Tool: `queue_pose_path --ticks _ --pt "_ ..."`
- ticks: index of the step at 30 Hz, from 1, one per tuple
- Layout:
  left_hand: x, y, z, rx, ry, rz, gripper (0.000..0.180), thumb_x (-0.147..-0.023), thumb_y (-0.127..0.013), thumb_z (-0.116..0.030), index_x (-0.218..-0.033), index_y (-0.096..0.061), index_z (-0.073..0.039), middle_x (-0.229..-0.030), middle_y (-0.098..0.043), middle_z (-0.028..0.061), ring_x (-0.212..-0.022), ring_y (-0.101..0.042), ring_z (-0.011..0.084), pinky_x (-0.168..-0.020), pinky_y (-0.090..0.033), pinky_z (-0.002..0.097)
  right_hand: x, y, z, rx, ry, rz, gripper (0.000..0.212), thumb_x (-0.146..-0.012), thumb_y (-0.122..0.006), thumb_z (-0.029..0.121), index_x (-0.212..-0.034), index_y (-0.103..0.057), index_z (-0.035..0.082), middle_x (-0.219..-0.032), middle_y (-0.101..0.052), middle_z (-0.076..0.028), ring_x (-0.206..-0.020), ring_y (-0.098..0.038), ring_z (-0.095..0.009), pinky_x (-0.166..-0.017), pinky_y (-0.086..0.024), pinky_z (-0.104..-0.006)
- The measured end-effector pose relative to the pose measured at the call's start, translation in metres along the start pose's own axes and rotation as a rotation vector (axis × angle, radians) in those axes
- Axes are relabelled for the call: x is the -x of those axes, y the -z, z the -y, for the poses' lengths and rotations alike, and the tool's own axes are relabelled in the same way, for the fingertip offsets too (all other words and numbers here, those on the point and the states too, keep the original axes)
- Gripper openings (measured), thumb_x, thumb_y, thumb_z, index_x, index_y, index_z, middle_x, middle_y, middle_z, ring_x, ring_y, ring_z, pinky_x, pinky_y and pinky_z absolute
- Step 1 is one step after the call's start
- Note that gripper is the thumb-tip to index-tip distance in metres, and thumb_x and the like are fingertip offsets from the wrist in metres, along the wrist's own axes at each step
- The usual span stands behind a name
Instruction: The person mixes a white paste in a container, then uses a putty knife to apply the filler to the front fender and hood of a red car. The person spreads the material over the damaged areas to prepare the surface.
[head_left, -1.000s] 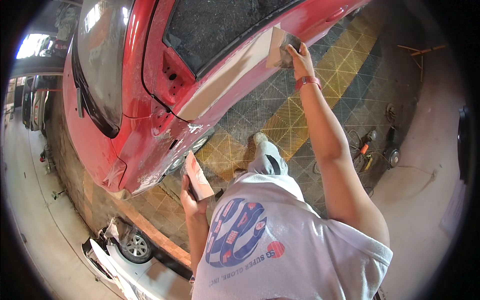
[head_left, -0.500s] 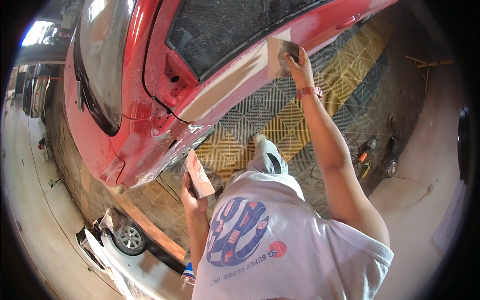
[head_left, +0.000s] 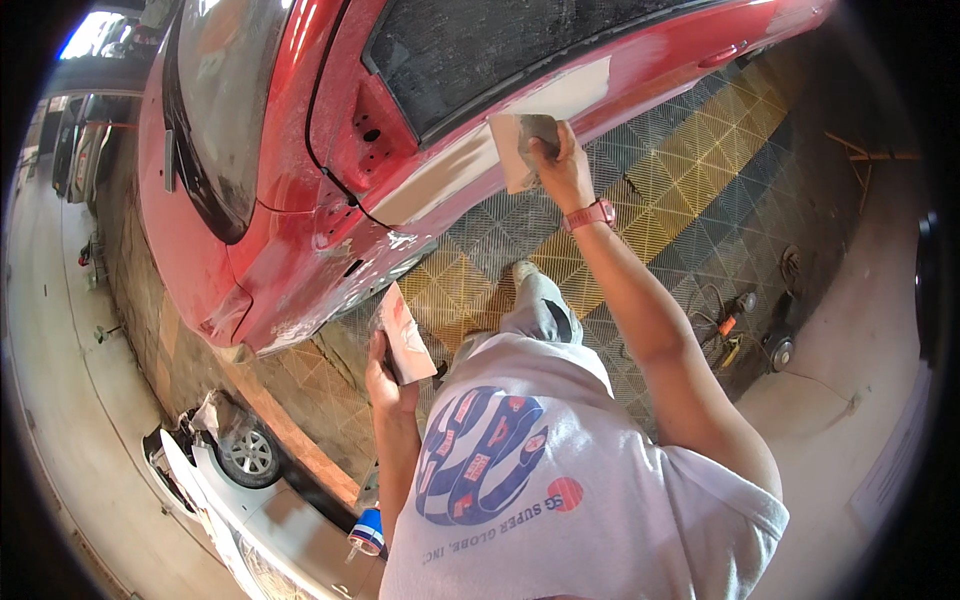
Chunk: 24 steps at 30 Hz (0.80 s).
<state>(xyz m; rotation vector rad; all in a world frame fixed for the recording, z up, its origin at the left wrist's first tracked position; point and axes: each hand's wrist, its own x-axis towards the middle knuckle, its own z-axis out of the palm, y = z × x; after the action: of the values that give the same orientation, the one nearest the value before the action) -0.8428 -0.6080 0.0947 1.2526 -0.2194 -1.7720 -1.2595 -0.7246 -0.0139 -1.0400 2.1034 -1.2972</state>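
A red car (head_left: 270, 250) stands in front of me, its door bearing a long band of beige putty (head_left: 430, 188) below the dark window opening. My right hand (head_left: 568, 178) is closed around a putty spreader (head_left: 510, 150), a flat tan rectangle with a dark grey upper part. This spreader overlaps the putty band; whether its edge touches the door I cannot tell. Lower down, my left hand (head_left: 390, 385) grips a flat putty board (head_left: 408, 345), coated beige with red smears. The board is tilted beside my shirt, apart from the car.
Yellow and grey grid tiles (head_left: 680, 190) cover the floor beside the car. Power tools with cords (head_left: 730, 325) lie at the right. A white car part (head_left: 290, 535), a wheel (head_left: 248, 455) and a blue-white can (head_left: 368, 530) are at lower left.
My right hand and the spreader have moved left along the door and slightly down, uncovering beige putty to the right. My left hand still holds the board, nearly unmoved.
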Motion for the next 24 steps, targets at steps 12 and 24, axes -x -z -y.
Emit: queue_pose_path --ticks 12,24 --pt "0.018 0.002 0.002 0.023 -0.031 -0.044 0.041 -0.116 -0.054 -0.029 -0.145 -0.061 -0.001 -0.132 -0.071 0.0094 -0.118 -0.068 0.023 -0.101 -0.055 0.0373 0.074 -0.07 0.076 -0.012 0.027 0.201 0.041 -0.102 -0.069 0.025 -0.131 -0.059 -0.001 -0.093 -0.072 -0.032 -0.086 -0.07 -0.054 -0.073 -0.056 -0.0591" --pt "0.025 0.031 0.011 0.14 -0.074 -0.075 0.045 -0.114 -0.057 -0.032 -0.146 -0.062 -0.001 -0.138 -0.071 0.0107 -0.124 -0.068 0.0257 -0.108 -0.053 0.0416 0.073 -0.049 0.053 -0.049 0.061 0.011 0.052 -0.102 -0.072 0.033 -0.134 -0.06 -0.006 -0.115 -0.073 -0.032 -0.104 -0.074 -0.05 -0.086 -0.059 -0.0526"
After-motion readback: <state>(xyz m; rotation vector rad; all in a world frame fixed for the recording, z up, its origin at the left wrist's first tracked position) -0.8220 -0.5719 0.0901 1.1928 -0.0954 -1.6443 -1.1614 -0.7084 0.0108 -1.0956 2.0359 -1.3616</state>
